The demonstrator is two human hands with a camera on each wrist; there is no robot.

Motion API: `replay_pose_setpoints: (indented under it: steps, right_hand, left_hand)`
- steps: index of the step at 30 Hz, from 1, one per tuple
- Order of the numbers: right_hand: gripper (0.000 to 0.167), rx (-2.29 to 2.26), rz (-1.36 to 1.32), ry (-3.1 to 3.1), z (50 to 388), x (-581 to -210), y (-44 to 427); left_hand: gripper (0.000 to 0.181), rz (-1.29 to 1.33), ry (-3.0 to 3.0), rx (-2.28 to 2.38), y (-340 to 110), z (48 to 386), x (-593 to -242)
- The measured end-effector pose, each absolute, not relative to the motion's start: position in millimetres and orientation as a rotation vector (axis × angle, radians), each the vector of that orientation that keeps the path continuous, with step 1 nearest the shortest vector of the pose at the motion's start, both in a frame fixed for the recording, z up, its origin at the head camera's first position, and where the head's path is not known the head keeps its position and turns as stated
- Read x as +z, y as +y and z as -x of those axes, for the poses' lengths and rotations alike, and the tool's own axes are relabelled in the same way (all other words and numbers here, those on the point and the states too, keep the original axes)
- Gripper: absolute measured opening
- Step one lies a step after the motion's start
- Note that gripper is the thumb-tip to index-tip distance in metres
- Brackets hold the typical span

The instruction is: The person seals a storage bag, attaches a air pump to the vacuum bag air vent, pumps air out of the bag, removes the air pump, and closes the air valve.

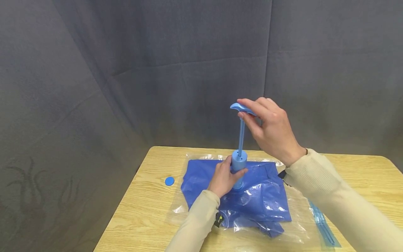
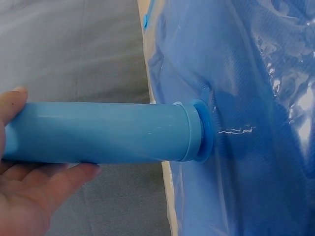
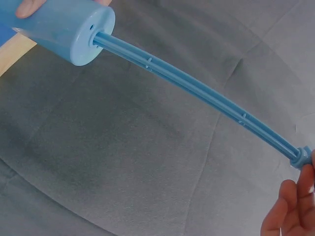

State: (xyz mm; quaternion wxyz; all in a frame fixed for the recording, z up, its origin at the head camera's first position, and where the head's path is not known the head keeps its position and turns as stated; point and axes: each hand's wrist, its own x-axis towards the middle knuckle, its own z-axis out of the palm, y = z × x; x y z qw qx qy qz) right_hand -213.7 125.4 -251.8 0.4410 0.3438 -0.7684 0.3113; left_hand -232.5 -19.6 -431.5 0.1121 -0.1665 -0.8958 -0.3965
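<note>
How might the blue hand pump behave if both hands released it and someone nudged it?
Nudged, the hand pump would probably tip, since its narrow barrel stands upright on a wrinkled plastic bag. Lying down, it might roll, the barrel being round, until the handle caught. Its slim rod looks like plastic, so perhaps fairly light.

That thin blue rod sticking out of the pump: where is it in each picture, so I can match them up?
Head: the rod is right of centre, nearly upright between the barrel and the handle that the right hand grips.
Left wrist: not in it.
Right wrist: it slants from upper left down to the right edge.
Shared landmark: the light-blue barrel, which shows in all three views.
</note>
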Motion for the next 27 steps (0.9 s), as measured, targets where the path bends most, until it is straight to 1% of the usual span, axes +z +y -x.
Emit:
replay_pose_setpoints:
  steps: [15, 27]
  right_hand:
    - [0.028, 0.791, -0.792, -2.082, 215, -262, 128]
    - [0.024, 0.706, -0.800, -2.444, 218, -296, 132]
  left_hand:
    - [0.052, 0.474, -2.637, -1.169, -21, 232, -432]
    - [0.051, 0.509, -2.603, -1.151, -24, 232, -436]
